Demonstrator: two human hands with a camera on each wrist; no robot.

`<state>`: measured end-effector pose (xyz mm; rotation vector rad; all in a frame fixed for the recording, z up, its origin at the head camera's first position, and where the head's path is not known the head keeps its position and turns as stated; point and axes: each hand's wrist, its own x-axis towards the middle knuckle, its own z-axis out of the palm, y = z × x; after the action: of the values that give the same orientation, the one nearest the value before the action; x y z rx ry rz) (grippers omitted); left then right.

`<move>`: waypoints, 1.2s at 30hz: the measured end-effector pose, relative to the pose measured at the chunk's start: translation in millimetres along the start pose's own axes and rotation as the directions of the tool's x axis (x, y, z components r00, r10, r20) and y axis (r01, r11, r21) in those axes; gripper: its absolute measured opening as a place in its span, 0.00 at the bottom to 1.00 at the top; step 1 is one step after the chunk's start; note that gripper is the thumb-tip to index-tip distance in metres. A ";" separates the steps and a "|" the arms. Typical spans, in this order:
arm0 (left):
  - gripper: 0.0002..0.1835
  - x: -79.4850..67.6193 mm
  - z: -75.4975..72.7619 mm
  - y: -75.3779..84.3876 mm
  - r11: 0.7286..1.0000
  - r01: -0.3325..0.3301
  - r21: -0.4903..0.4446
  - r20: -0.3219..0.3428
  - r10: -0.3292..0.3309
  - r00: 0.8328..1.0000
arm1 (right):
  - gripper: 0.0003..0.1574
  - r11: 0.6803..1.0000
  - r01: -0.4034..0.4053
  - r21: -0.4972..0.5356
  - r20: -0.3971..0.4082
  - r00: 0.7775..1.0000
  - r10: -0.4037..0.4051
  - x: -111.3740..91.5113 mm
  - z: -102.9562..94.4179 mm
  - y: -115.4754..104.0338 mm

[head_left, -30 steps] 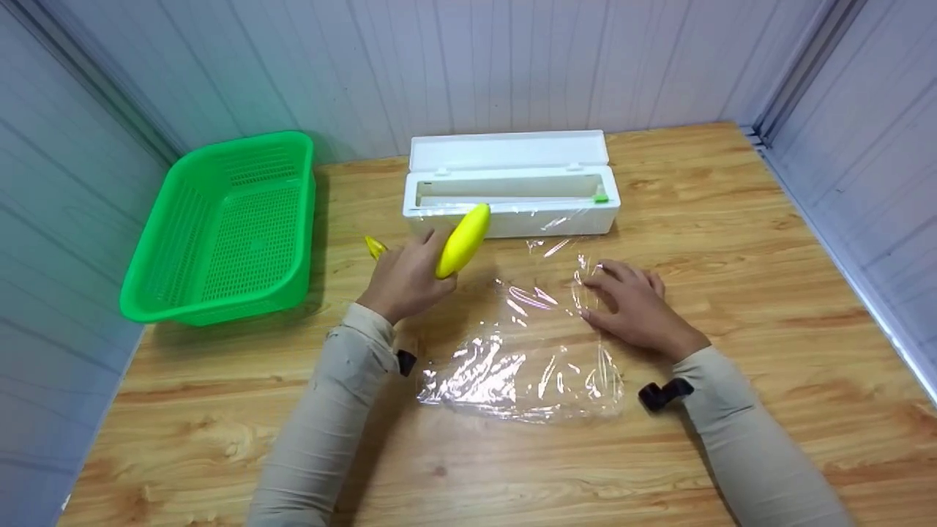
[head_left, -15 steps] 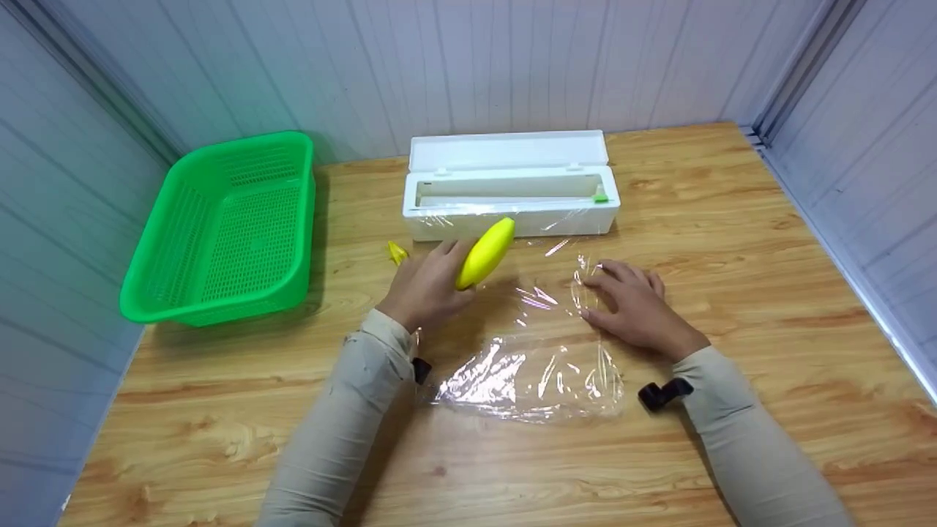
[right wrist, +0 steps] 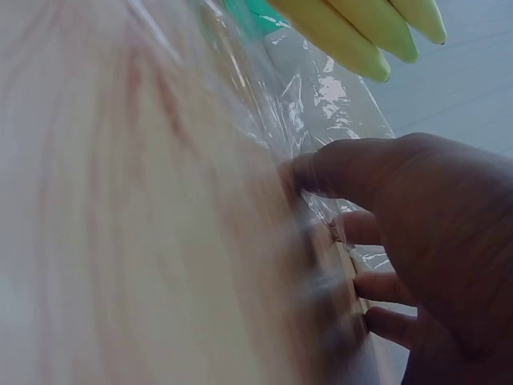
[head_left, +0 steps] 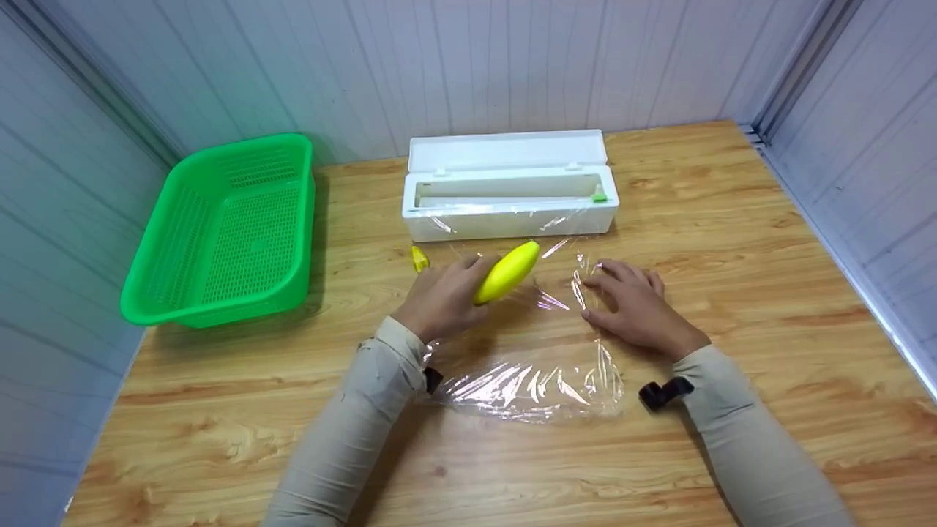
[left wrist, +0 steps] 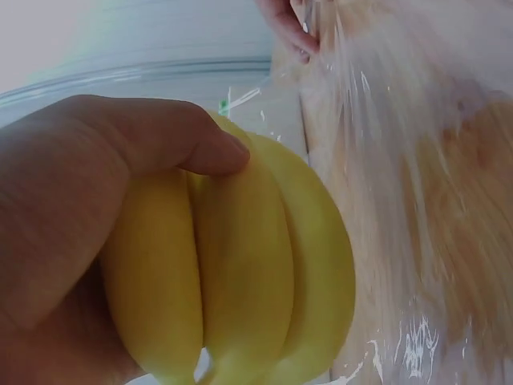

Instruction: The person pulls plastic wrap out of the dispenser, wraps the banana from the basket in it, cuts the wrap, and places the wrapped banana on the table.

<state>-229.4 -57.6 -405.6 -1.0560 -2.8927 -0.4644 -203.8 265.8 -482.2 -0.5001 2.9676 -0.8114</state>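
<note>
Your left hand (head_left: 448,296) has moved rightward since the earlier frame, carrying the bananas (head_left: 507,273) over the clear film (head_left: 512,388); its grip wraps around them. Your right hand (head_left: 633,307) keeps its position, fingers loosely extended, tips touching the film's right edge. Progress, as judged: film spread on the surface (head_left: 219,439), complete; bananas not yet set down; film apparently still joined to the white box (head_left: 512,225).

Bananas (left wrist: 244,273) in left grip (left wrist: 76,188)
</note>
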 end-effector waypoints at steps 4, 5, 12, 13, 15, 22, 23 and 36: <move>0.34 -0.7 0.1 6.0 1.000 -0.022 0.002 0.022 0.022 1.000 | 0.37 1.000 0.005 -0.004 0.003 1.000 -0.005 -0.4 -0.3 -0.2; 0.35 -0.8 0.2 7.5 1.000 -0.027 0.000 0.028 0.027 0.999 | 0.37 1.000 0.007 -0.004 0.003 1.000 -0.007 -0.5 -0.4 -0.2; 0.34 -2.0 1.0 16.9 0.997 -0.070 0.030 0.079 0.067 0.995 | 0.36 1.000 0.015 -0.004 0.004 1.000 -0.015 0.0 -0.4 0.8; 0.34 -2.1 1.3 18.0 0.997 -0.070 0.028 0.087 0.067 0.994 | 0.36 1.000 0.015 -0.004 0.005 1.000 -0.015 0.1 -0.5 1.0; 0.33 -2.4 2.1 19.9 0.997 -0.071 0.028 0.100 0.068 0.993 | 0.36 1.000 0.014 -0.003 0.007 1.000 -0.014 0.0 -0.6 1.4; 0.34 -3.3 6.1 24.6 0.995 -0.101 0.004 0.129 0.099 0.987 | 0.38 1.000 0.003 -0.007 0.021 1.000 -0.003 0.7 -0.3 1.9; 0.34 -3.3 6.6 25.2 0.994 -0.107 0.000 0.132 0.106 0.986 | 0.38 1.000 0.003 -0.007 0.024 1.000 -0.002 0.9 -0.5 1.9; 0.36 -3.8 10.2 36.1 0.990 -0.138 0.035 0.146 0.131 0.981 | 0.38 1.000 0.008 -0.003 0.025 1.000 -0.008 -1.1 -1.2 2.1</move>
<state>-202.8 -30.9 -406.1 -1.3196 -2.9106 -0.3292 -203.5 268.4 -482.2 -0.5192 2.9470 -0.7953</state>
